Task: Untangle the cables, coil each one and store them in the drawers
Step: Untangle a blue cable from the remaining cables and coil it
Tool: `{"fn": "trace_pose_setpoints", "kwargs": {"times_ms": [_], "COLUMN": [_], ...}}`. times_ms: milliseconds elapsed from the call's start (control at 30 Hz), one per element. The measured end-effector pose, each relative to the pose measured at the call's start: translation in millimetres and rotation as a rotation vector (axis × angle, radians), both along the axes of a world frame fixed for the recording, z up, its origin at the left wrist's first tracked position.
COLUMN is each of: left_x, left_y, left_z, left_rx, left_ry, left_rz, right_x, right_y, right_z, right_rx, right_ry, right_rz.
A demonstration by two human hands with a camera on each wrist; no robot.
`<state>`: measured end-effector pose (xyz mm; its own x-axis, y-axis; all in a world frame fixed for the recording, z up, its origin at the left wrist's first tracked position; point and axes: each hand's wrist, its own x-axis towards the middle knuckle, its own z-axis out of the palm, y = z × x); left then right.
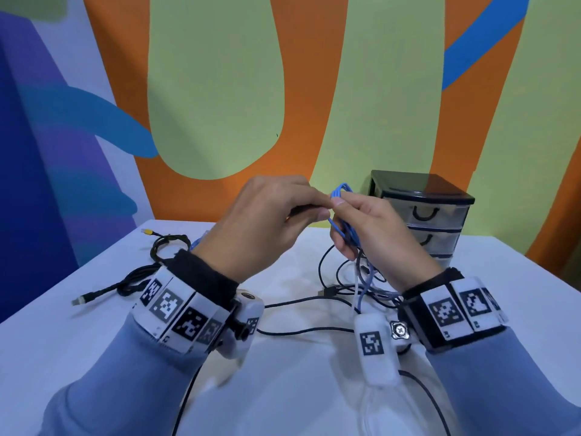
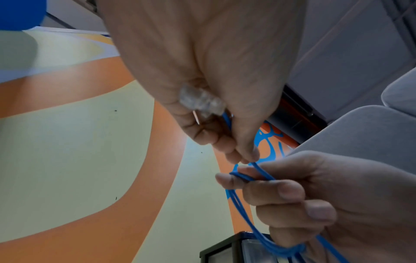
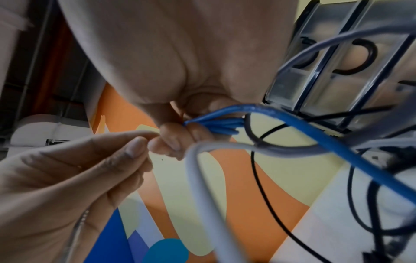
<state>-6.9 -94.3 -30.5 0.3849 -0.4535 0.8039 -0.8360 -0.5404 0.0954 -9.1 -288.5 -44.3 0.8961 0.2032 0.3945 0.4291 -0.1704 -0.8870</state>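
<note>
A blue cable (image 1: 341,188) is held up above the table between both hands, gathered into several loops. My right hand (image 1: 341,221) grips the bundle of loops (image 3: 216,125), its fingers curled round them. My left hand (image 1: 314,210) pinches the free end of the blue cable (image 2: 233,195) right beside the right thumb, and the clear plug (image 2: 200,100) lies tucked in its palm. Below the right hand, black, white and grey cables (image 1: 355,287) hang and lie tangled on the white table (image 1: 283,388). The drawer unit (image 1: 421,196) stands at the back right, its drawers closed.
A black braided cable (image 1: 163,243) with a yellow plug lies on the table at the left, apart from the tangle. A white cable (image 3: 202,178) and a thin black one cross under the right wrist. A painted wall runs close behind the table's far edge.
</note>
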Motion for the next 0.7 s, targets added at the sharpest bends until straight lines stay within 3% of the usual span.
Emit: {"fn": "trace_pose_setpoints", "kwargs": {"times_ms": [233, 367, 467, 700], "left_x": [8, 6, 8, 4], "left_y": [3, 3, 8, 8], "left_z": [-6, -3, -1, 1], "left_rx": [0.028, 0.066, 0.080, 0.044], "left_ry": [0.054, -0.051, -0.140, -0.343], "left_rz": [0.040, 0.071, 0.165, 0.268], "right_x": [1, -1, -3, -10], "right_y": [-2, -5, -4, -4], "right_z": [-1, 2, 3, 7], "right_rx": [0.113, 0.167, 0.084, 0.173], "right_ry": [0.114, 0.153, 0.161, 0.258], "right_rz": [0.119, 0.109, 0.061, 0.173]}}
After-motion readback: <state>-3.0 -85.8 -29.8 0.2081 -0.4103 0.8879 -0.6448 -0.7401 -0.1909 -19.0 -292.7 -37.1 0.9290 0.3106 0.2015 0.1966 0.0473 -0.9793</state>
